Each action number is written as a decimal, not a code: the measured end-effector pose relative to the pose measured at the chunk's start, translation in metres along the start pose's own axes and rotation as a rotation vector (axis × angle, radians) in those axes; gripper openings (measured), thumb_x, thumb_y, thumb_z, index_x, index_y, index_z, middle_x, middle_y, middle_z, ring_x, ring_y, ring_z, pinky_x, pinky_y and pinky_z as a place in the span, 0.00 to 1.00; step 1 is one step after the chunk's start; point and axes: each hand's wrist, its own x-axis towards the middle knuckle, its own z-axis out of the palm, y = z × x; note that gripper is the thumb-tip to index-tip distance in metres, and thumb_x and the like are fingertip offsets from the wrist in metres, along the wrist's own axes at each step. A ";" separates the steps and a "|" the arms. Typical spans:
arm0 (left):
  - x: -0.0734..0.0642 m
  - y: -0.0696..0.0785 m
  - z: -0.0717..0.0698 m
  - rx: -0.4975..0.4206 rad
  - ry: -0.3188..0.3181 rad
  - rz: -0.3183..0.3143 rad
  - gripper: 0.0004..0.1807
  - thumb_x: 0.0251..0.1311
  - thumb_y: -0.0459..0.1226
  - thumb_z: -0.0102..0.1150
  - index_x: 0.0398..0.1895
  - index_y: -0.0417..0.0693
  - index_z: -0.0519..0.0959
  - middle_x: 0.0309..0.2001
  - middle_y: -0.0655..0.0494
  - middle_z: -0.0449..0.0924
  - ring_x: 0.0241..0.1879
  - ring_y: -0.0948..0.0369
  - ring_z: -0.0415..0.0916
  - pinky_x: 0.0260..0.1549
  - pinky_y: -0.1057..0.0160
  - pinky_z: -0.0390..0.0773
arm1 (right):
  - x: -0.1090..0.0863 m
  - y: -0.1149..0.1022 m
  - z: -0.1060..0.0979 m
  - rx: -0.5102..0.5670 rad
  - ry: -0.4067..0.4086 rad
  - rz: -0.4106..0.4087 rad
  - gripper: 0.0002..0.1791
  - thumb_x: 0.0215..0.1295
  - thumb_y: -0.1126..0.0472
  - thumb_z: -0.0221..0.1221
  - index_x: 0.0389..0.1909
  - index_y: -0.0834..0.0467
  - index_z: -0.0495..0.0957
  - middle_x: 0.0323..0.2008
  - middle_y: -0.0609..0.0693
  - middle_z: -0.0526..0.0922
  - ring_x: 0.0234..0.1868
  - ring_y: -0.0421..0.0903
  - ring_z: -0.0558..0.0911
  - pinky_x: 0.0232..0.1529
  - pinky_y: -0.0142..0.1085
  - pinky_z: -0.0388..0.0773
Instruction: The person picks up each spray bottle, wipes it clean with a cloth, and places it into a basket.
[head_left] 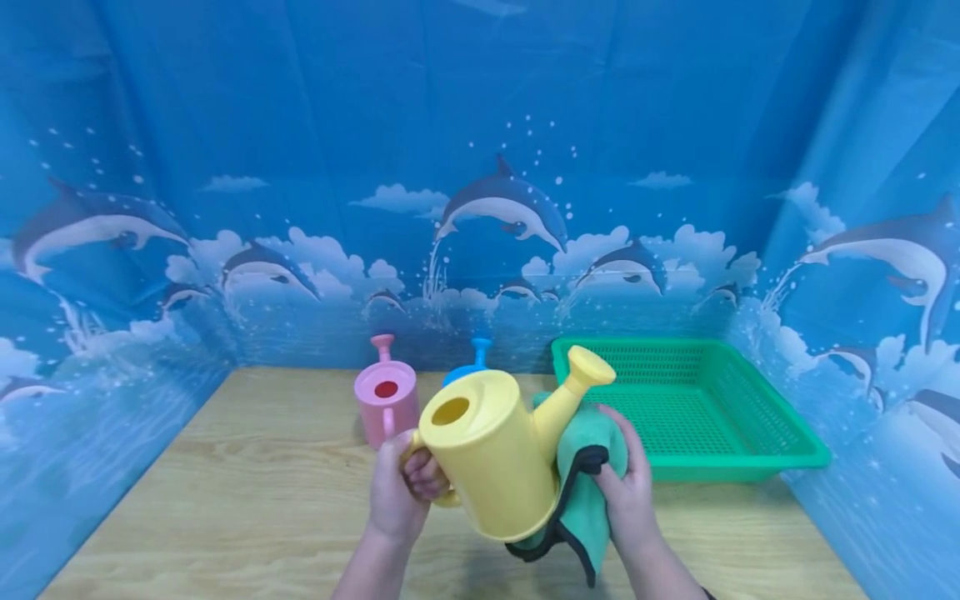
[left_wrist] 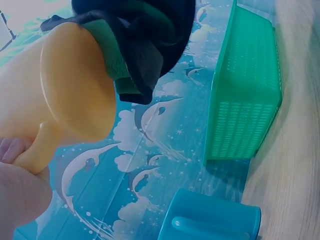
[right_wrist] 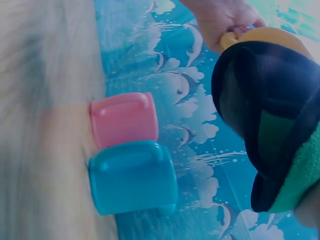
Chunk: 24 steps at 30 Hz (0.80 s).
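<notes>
Staged recording booth, not a lived-in room: dolphin-print blue backdrop (head_left: 480,167) wraps three sides of a plywood surface (head_left: 225,500), props only, toy watering cans (head_left: 386,400) and green mesh basket (head_left: 735,450).

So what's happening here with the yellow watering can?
A person's left hand grips the handle of a yellow toy watering can, held above the wooden table. The right hand presses a green cloth against its side. A pink can and a blue can stand behind, beside a green basket.
</notes>
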 end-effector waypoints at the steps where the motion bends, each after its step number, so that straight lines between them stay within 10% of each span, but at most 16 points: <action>1: 0.000 -0.001 0.000 0.004 0.004 0.004 0.19 0.66 0.35 0.10 0.15 0.49 0.46 0.13 0.59 0.47 0.15 0.60 0.41 0.16 0.61 0.39 | 0.002 -0.001 0.000 0.001 0.008 0.002 0.24 0.66 0.72 0.49 0.60 0.50 0.71 0.50 0.44 0.77 0.48 0.38 0.77 0.47 0.29 0.77; 24: -0.001 -0.006 0.005 0.089 0.168 0.190 0.18 0.66 0.30 0.19 0.15 0.42 0.46 0.13 0.54 0.46 0.14 0.58 0.41 0.12 0.59 0.41 | -0.024 0.026 -0.005 -0.232 -0.024 -0.121 0.32 0.51 0.81 0.57 0.56 0.54 0.74 0.51 0.36 0.78 0.48 0.33 0.77 0.46 0.25 0.73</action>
